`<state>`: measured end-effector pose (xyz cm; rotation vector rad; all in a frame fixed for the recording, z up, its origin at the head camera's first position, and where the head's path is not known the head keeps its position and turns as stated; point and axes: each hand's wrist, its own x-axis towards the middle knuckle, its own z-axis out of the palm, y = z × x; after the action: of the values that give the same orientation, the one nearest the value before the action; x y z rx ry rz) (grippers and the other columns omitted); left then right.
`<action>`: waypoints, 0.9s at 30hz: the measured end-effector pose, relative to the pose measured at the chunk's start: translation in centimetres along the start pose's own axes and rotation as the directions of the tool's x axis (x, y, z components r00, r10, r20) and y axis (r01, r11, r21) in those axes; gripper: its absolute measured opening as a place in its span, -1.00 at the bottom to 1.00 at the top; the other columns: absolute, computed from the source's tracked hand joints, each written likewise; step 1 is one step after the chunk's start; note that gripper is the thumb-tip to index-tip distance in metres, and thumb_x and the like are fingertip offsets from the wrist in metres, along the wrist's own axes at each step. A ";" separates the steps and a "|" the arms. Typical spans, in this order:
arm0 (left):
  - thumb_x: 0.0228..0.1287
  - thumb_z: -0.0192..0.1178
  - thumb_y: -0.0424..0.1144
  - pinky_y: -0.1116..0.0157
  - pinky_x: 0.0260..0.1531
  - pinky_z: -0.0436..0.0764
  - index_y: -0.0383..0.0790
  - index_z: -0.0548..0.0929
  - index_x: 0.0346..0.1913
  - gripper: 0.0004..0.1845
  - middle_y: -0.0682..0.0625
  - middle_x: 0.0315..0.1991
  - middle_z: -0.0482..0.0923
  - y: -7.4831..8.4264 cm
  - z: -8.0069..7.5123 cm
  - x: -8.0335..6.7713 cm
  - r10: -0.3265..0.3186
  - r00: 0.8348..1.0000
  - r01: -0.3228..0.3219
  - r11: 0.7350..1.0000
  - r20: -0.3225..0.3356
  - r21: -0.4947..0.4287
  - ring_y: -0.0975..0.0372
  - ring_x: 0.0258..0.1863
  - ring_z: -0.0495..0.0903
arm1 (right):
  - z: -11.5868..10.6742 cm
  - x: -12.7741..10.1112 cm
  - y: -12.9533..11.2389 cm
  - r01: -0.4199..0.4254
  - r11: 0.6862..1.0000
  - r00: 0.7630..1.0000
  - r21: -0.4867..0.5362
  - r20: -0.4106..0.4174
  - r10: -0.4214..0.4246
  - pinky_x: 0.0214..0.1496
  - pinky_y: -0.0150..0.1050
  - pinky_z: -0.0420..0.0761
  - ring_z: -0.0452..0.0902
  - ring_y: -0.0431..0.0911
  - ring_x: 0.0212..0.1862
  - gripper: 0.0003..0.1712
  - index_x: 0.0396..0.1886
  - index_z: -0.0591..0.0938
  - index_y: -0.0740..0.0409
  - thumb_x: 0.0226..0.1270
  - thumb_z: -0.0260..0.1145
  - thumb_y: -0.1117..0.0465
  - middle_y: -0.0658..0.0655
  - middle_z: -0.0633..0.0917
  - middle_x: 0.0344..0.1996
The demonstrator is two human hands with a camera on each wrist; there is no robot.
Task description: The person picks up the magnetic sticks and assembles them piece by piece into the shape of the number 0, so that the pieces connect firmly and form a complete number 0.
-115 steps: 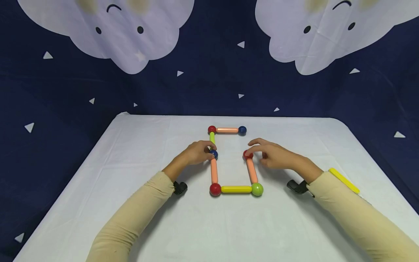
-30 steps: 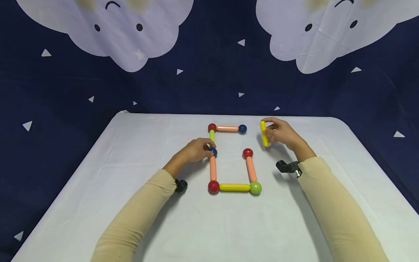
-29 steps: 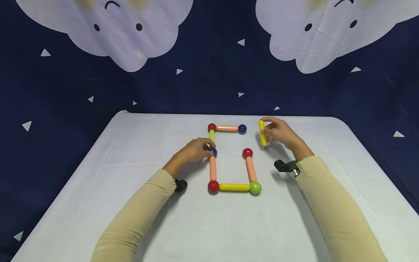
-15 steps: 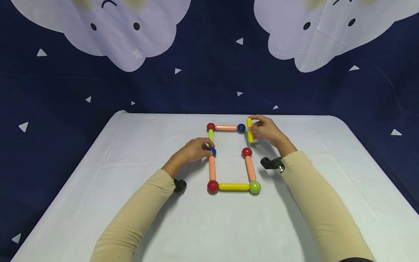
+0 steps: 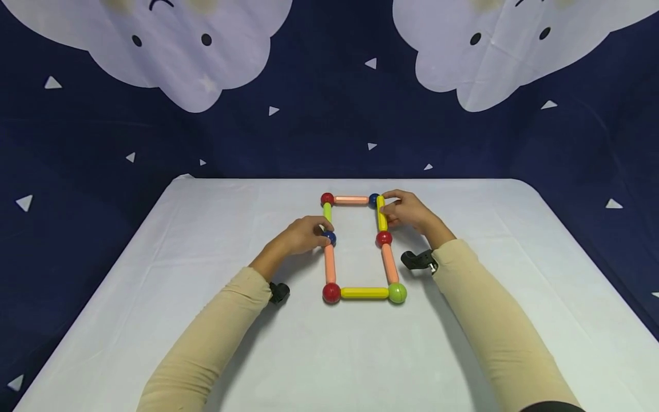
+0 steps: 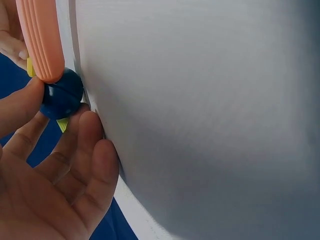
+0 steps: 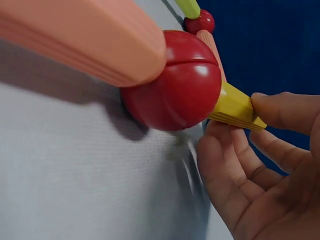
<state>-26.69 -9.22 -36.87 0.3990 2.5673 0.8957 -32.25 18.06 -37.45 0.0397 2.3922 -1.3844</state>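
Observation:
My right hand (image 5: 407, 209) pinches a yellow rod (image 5: 381, 213) between thumb and fingers. In the right wrist view one end of that rod meets a red ball (image 7: 175, 82); its far end overlaps a blue ball (image 5: 374, 200) in the head view, and contact there I cannot tell. My left hand (image 5: 304, 235) holds the blue ball (image 6: 62, 94) on the left side between thumb and fingers. An orange rod (image 5: 330, 264) and a lime rod (image 5: 327, 212) join that ball. Balls and rods form an upright rectangle outline lying on the table.
A red ball (image 5: 326, 199) and an orange rod (image 5: 352, 200) make the far side. A red ball (image 5: 332, 293), yellow rod (image 5: 364, 293) and lime ball (image 5: 397, 293) make the near side. The white-covered table (image 5: 329, 355) ends before a dark blue cloud-printed cloth (image 5: 329, 137).
My right hand has picked up the yellow rod from the table's right side and brought it left, between the right red ball and far blue ball. My left hand stays at its blue ball.

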 end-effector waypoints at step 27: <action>0.35 0.24 -0.21 0.24 -0.09 0.55 -0.10 0.60 0.21 -0.62 -0.15 0.06 0.65 -0.2 0.0 1.1 -0.004 0.999 0.006 0.999 -0.050 0.036 0.11 -0.09 0.58 | 1.2 1.7 0.2 -0.046 0.996 0.997 -0.079 -0.061 0.041 -0.36 -0.41 0.62 0.54 -0.18 -0.33 -0.43 0.40 0.31 0.24 0.46 0.14 0.21 0.33 0.53 0.11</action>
<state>-27.70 -8.90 -37.31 0.3851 2.6322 0.8688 -33.42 16.83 -38.73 0.1125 2.4783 -1.2836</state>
